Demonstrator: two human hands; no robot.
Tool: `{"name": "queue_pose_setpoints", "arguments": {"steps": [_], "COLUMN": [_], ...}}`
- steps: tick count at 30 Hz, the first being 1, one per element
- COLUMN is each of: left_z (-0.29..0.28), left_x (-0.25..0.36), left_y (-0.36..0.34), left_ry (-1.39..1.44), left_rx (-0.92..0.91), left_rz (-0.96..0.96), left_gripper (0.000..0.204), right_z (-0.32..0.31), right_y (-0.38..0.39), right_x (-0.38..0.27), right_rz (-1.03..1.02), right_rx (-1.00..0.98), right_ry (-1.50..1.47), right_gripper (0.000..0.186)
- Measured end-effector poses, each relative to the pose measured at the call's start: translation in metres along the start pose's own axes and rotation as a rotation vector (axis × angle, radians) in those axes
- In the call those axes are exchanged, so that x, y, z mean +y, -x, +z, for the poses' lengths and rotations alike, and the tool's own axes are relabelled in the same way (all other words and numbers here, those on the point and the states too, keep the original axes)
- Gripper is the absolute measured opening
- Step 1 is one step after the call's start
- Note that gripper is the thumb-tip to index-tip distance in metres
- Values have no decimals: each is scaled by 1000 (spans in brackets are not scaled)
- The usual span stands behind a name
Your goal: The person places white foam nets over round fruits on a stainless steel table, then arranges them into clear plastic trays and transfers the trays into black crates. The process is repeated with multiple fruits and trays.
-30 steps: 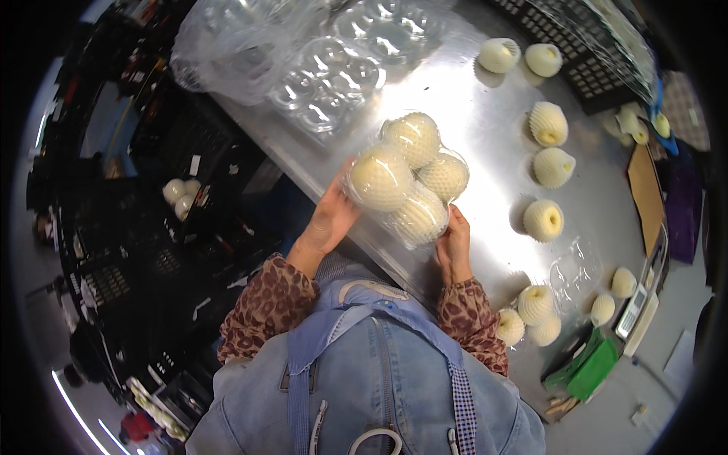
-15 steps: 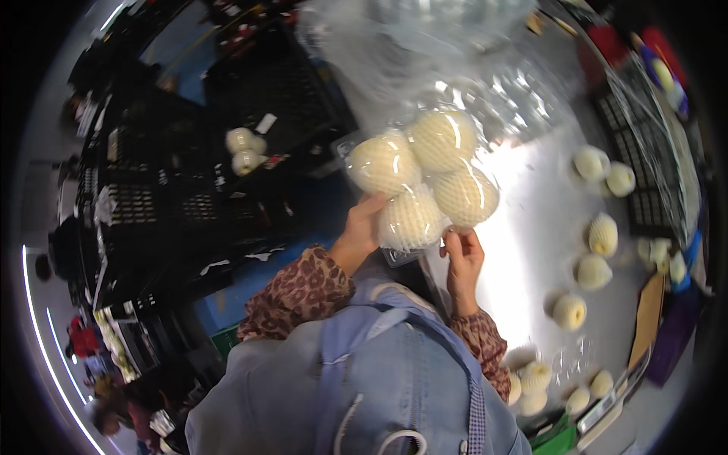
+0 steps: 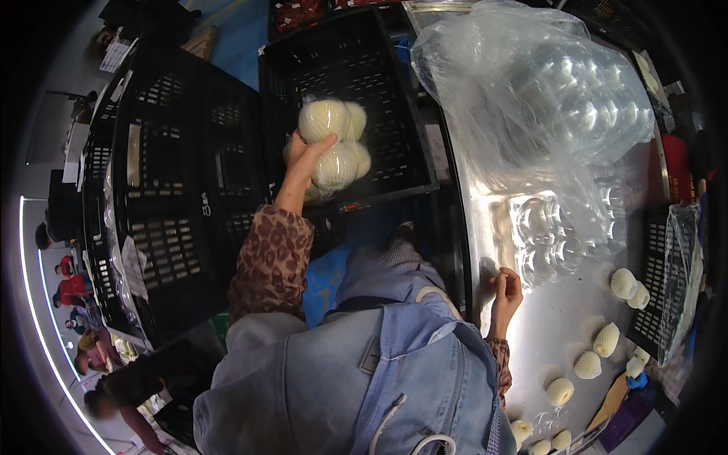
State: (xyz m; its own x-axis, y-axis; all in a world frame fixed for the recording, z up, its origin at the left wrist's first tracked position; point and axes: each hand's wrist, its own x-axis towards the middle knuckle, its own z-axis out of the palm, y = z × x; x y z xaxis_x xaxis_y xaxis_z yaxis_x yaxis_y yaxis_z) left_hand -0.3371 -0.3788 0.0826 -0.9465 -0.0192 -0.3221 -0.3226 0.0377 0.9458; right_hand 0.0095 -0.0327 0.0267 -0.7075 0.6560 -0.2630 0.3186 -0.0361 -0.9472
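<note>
While the fingers of the left hand (image 3: pixel 303 159) are clamped on a filled fruit pack (image 3: pixel 343 156), over or in the 11-o'clock black crate (image 3: pixel 406 129), release isn't done; right hand (image 3: pixel 506 294) curled, contents unclear. Bench (image 3: pixel 565 318): loose netted fruit (image 3: pixel 588 365) left unpacked, 4 o'clock; clear trays (image 3: pixel 557 243) unfilled, 3 o'clock.

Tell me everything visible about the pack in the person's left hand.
The pack is a clear, glossy, plastic-looking package showing four rounded, cream-coloured bulges, two by two, apparently wrapped in foam-like netting. Light glints off its surface, and it looks closed. The left hand grips it from the near-left side, the thumb lying across between the bulges. It is tilted, over the near-left part of a black slotted crate; whether its underside touches anything is hidden.
</note>
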Motion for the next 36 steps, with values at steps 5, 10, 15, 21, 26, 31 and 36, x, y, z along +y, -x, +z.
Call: {"name": "queue_pose_setpoints", "arguments": {"steps": [5, 10, 15, 21, 26, 31, 36], "left_z": [-17, -34, -17, -14, -1, 4, 5], "left_x": [-75, -173, -200, -158, -142, -135, -130], "left_y": [-53, -101, -88, -63, -47, -40, -44], "left_ry": [-297, -440, -736, -944, -911, -909, -839], "left_rx": [67, 66, 195, 73, 153, 194, 206], "left_rz": [-105, -118, 34, -143, -168, -135, -150], "left_gripper": [72, 62, 80, 100, 95, 91, 89], "right_z": [8, 16, 24, 25, 27, 27, 25], "right_y": [12, 9, 1, 5, 3, 6, 4], "right_x": [3, -5, -4, -2, -11, -17, -7], "right_rz": [38, 38, 71, 52, 72, 75, 74], "right_rx": [-10, -37, -35, 15, 4, 7, -4], "right_ry": [128, 152, 98, 70, 48, 90, 60], "right_gripper": [21, 25, 21, 11, 11, 11, 14]}}
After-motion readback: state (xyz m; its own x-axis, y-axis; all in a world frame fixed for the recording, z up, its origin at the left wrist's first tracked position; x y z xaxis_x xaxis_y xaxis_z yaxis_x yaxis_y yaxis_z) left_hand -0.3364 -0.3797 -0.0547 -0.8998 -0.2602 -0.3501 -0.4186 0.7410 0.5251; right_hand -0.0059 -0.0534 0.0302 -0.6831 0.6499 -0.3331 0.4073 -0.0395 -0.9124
